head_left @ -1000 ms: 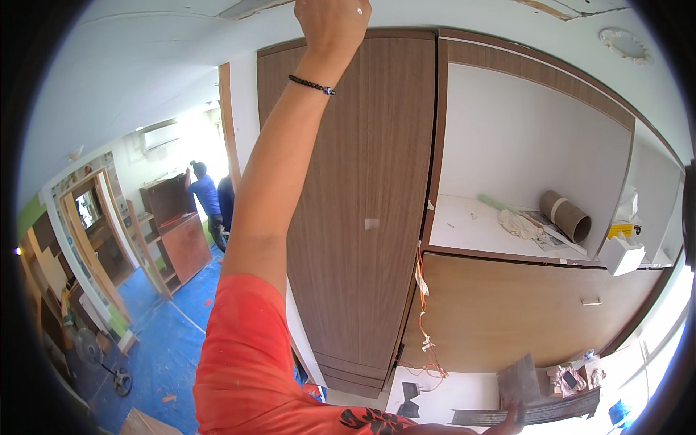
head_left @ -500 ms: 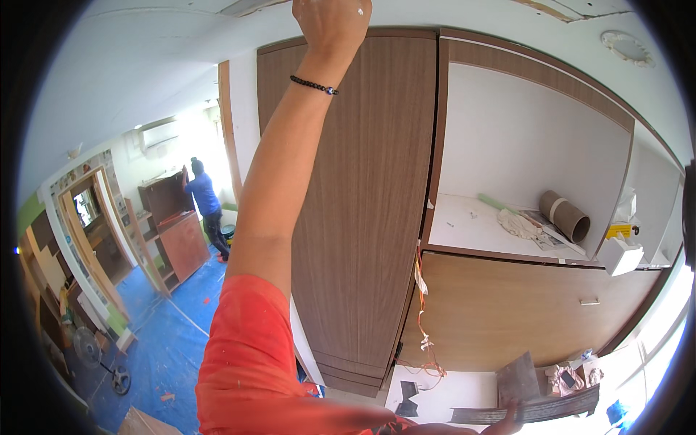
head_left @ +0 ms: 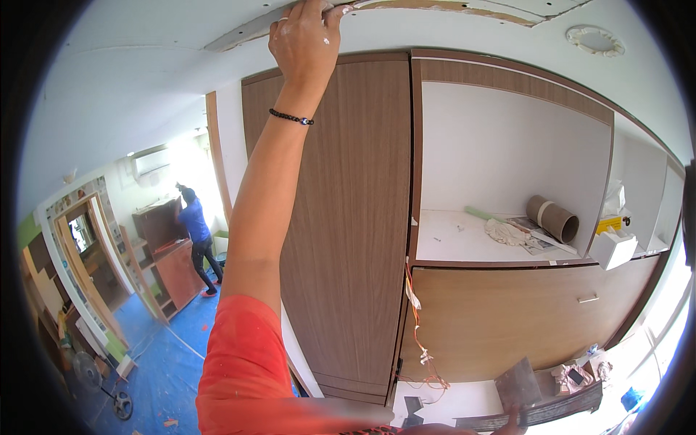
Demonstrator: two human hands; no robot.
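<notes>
My left hand is raised high, up against the white ceiling. Its fingers are bent beside a long ragged slot with bare, brownish edges, next to a grey strip that runs along the ceiling. White smears mark the thumb and the back of the hand. The fingertips are partly cut off by the frame, so what they grip is hidden. Low at the right, my right hand shows only in part, with a digit laid over a long dark grey strip. A flat grey plate stands behind it.
Ahead rises a brown wood-grain cabinet. Its open white shelf carries a cardboard tube and a rag. Orange wires hang beside it. At far left, a person in blue stands by furniture on blue sheeting.
My view has tilted upward, so more of the ceiling slot shows and my left hand sits lower in the picture. The far person's legs have shifted. My right hand stays at the dark strip.
</notes>
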